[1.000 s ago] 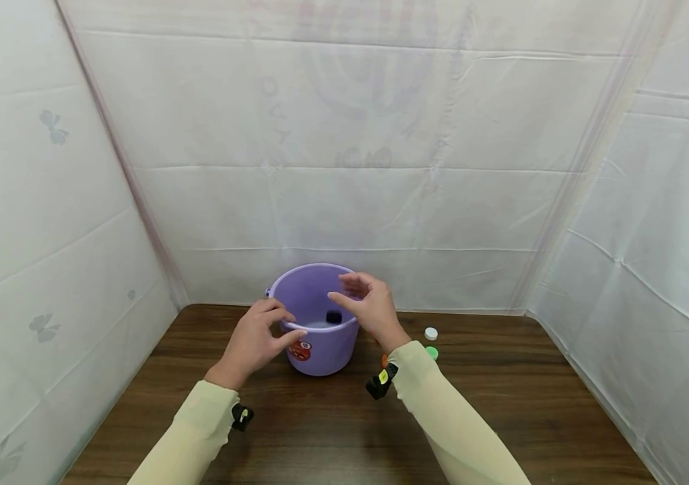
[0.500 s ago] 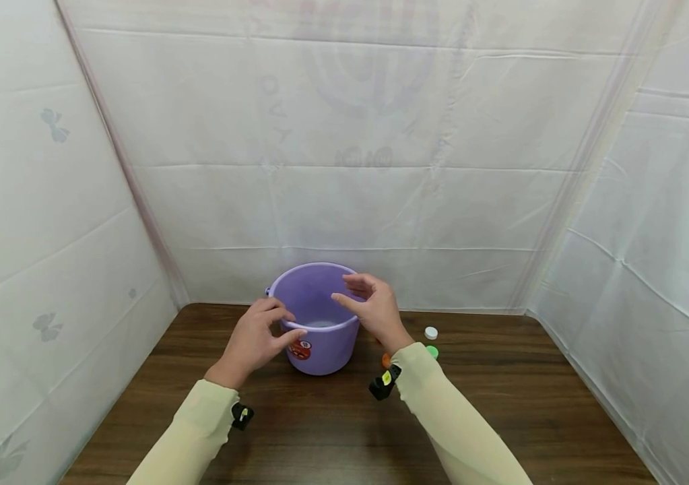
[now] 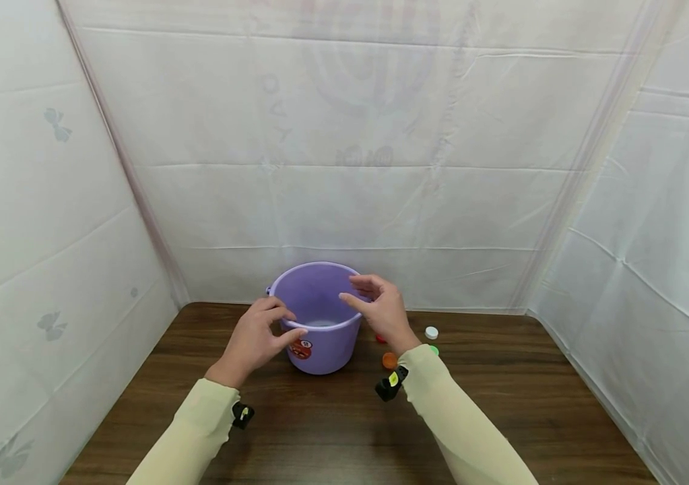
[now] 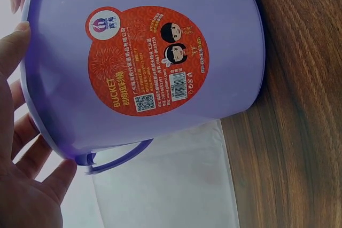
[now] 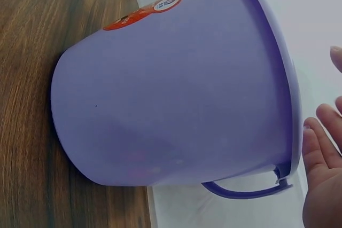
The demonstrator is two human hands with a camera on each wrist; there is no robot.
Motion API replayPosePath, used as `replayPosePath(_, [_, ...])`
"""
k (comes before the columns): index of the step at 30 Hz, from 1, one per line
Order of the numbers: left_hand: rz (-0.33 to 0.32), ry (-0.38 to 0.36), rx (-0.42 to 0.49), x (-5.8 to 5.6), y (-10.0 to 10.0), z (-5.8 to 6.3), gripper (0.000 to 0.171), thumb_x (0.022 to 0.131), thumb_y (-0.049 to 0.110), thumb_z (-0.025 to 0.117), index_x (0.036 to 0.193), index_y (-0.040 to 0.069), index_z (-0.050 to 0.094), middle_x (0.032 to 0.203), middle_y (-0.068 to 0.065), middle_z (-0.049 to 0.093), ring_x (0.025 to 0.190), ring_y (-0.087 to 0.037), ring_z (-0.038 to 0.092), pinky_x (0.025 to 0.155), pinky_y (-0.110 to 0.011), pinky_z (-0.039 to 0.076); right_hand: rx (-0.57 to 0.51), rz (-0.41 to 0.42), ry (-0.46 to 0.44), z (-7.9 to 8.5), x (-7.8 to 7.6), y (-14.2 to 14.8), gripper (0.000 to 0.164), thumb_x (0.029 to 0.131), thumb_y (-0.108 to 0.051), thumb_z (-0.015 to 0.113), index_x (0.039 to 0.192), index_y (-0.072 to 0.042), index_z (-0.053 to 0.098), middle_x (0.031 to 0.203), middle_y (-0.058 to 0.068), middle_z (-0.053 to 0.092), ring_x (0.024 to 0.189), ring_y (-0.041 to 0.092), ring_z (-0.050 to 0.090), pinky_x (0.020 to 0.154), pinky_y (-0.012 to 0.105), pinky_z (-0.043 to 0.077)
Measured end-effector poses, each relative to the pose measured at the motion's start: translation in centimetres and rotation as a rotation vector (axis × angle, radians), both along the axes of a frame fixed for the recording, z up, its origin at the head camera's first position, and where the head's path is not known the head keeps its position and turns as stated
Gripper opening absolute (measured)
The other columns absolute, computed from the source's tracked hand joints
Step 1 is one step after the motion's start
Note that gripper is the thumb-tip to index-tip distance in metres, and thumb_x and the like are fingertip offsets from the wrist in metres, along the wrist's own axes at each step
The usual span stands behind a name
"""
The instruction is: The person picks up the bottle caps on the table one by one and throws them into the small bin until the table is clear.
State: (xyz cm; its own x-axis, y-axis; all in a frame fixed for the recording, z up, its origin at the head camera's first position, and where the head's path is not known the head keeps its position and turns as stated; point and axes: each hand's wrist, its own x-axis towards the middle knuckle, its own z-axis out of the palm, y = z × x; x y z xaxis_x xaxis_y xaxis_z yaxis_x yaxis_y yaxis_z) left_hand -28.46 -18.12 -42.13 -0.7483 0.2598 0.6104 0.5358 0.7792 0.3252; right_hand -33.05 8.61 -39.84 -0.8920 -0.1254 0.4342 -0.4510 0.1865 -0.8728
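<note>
A purple bucket (image 3: 322, 347) with a red label (image 4: 149, 60) stands upright on the brown wooden table (image 3: 320, 431). My left hand (image 3: 256, 340) holds its near-left rim, thumb outside and fingers over the inner side. Above the right side of the rim hovers my right hand (image 3: 380, 310), fingers apart and slightly bent, with nothing between them. In the right wrist view its fingers show just past the bucket's rim (image 5: 291, 105). The bottom of the bucket is mostly hidden from the head view.
Right of the bucket lie small round bottle caps: an orange cap (image 3: 389, 360), a red cap (image 3: 380, 338) partly hidden, a white cap (image 3: 432, 333) and a green cap (image 3: 434, 350) partly behind the sleeve. White cloth walls (image 3: 332, 202) enclose the table.
A small black object seen inside the bucket a second ago no longer shows. My right hand has shifted slightly right, uncovering more of the orange and red caps. The left hand stays put.
</note>
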Motion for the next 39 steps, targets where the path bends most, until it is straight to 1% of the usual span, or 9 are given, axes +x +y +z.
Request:
replayPosePath(5, [-0.004,0.008,0.004,0.0,0.0,-0.1,0.027,0.077,0.038,0.09,0.088,0.018,0.076,0.093,0.005,0.063,0.096,-0.017,0.056,0.082,-0.038,0.051,-0.036,0.002,0.007,0.2,0.1,0.4,0.037,0.083,-0.028,0.087,0.115,-0.014,0.075,0.12,0.003,0.074,0.113,0.02,0.07,0.105,0.05,0.052])
replayPosePath(8, [-0.007,0.015,0.008,0.0,-0.1,-0.1,0.027,0.077,0.038,0.091,0.088,0.018,0.076,0.093,0.005,0.063,0.095,-0.016,0.056,0.081,-0.038,0.051,-0.051,-0.008,0.001,0.4,0.3,0.7,0.035,0.084,-0.026,0.087,0.114,-0.012,0.075,0.118,0.004,0.075,0.112,0.02,0.071,0.103,0.047,0.054])
replayPosePath(14, [-0.005,0.016,0.008,0.1,-0.1,0.0,0.028,0.077,0.038,0.091,0.087,0.017,0.076,0.092,0.004,0.063,0.095,-0.017,0.056,0.081,-0.037,0.051,-0.065,-0.027,-0.002,0.3,0.4,1.7,0.036,0.084,-0.028,0.087,0.114,-0.013,0.075,0.117,0.006,0.075,0.111,0.025,0.071,0.097,0.031,0.057])
replayPosePath(17, [-0.002,0.016,0.009,0.2,-0.1,0.0,0.028,0.077,0.038,0.091,0.088,0.017,0.076,0.092,0.004,0.063,0.095,-0.017,0.057,0.081,-0.038,0.051,-0.081,-0.029,0.001,0.1,0.3,2.3,0.04,0.085,-0.027,0.086,0.116,-0.006,0.073,0.12,0.015,0.074,0.11,0.026,0.071,0.093,0.026,0.057])
replayPosePath(21, [-0.007,0.02,0.012,0.2,-0.1,0.1,0.028,0.077,0.037,0.091,0.087,0.017,0.076,0.092,0.004,0.064,0.095,-0.017,0.057,0.082,-0.038,0.051,-0.111,-0.032,0.002,-0.2,0.5,3.0,0.04,0.085,-0.023,0.086,0.116,-0.002,0.073,0.122,0.024,0.071,0.105,0.024,0.072,0.09,0.024,0.058])
replayPosePath(25, [-0.016,0.019,0.017,0.2,0.0,0.1,0.028,0.077,0.038,0.091,0.087,0.017,0.076,0.092,0.004,0.064,0.095,-0.017,0.058,0.083,-0.038,0.051,-0.108,-0.045,0.018,-0.6,1.0,3.8,0.036,0.085,-0.022,0.086,0.114,-0.004,0.074,0.12,0.022,0.072,0.104,0.023,0.073,0.088,0.024,0.058])
replayPosePath(29, [-0.015,0.019,0.021,0.1,-0.1,0.0,0.028,0.077,0.038,0.091,0.087,0.018,0.075,0.092,0.004,0.064,0.095,-0.017,0.057,0.083,-0.038,0.051,-0.084,-0.062,0.027,-1.2,1.4,4.8,0.035,0.086,-0.023,0.085,0.114,-0.005,0.074,0.118,0.016,0.074,0.104,0.022,0.073,0.088,0.023,0.058])
replayPosePath(32, [-0.015,0.023,0.019,0.1,-0.1,0.0,0.027,0.077,0.038,0.091,0.087,0.018,0.075,0.092,0.005,0.064,0.095,-0.017,0.057,0.083,-0.039,0.051,-0.074,-0.081,0.018,-1.7,1.5,5.5,0.033,0.086,-0.025,0.085,0.112,-0.008,0.074,0.115,0.011,0.075,0.104,0.021,0.073,0.088,0.023,0.058])
replayPosePath(39, [-0.026,0.036,0.024,0.1,0.0,-0.1,0.027,0.076,0.038,0.091,0.086,0.018,0.075,0.091,0.005,0.064,0.096,-0.017,0.058,0.084,-0.039,0.051,-0.075,-0.103,-0.048,-2.7,1.9,6.7,0.033,0.087,-0.019,0.083,0.115,-0.004,0.073,0.119,0.014,0.074,0.107,0.022,0.072,0.087,0.019,0.057])
